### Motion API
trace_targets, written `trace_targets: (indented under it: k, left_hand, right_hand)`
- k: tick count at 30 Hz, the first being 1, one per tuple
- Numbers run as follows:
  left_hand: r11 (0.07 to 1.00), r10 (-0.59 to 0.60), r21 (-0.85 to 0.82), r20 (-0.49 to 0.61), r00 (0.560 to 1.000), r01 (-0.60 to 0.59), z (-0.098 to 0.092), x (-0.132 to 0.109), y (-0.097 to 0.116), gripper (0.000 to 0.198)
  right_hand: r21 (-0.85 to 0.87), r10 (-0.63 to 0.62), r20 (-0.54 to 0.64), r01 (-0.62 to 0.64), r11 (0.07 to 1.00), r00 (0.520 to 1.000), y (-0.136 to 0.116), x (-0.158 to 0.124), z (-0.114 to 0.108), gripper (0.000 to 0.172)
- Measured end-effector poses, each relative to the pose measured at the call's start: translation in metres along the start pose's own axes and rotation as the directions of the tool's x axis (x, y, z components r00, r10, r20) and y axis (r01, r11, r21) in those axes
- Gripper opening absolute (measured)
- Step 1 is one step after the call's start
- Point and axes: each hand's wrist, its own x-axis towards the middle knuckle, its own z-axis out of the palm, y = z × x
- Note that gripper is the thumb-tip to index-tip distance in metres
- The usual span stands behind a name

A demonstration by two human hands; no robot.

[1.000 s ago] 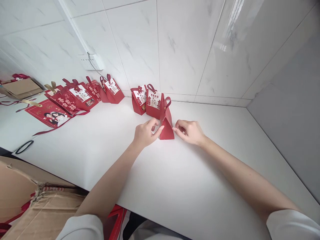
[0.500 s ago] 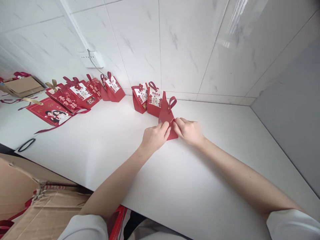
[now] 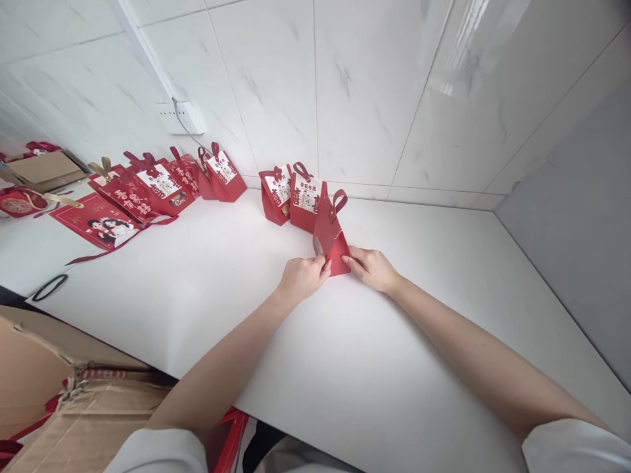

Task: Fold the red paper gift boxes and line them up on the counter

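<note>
Head view: the red box [image 3: 329, 228] stands upright on the desk [image 3: 320, 355], nearer the back edge than the near one, its end panel [image 3: 339, 255] facing the person and its ribbon loop [image 3: 340, 199] sticking up at the top. Both hands are at the low part of that end. The left hand [image 3: 304, 277] is closed, thumb and bent fingers nipping the box's left side; some fingertips are hidden. The right hand [image 3: 373, 268] is nearly closed too, thumb on the panel's face and fingers along the right side, apparently pinching the card between them. This grip likely works best with light, even pressure from both sides and thumbs at matching heights, so the card bends along its folds rather than buckling; a base kept flat on the desk should help. The left forearm [image 3: 231, 358] slants in from the near edge, the right forearm [image 3: 458, 335] from the right, converging on the box with wrists fairly straight and low. Two other boxes [image 3: 306, 197] stand just behind, toward the back edge; whether they touch it, I cannot tell.
</note>
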Motion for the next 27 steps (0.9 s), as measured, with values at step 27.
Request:
trace_targets:
  k: [27]
  left_hand:
    - [0.99,0.037,-0.142,0.171,0.985,-0.012,0.009,-0.009,-0.009,0.04]
  right_hand:
    - [-0.192,-0.036,0.183,0.071,0.979,0.982,0.007,-0.007,0.001,0.026]
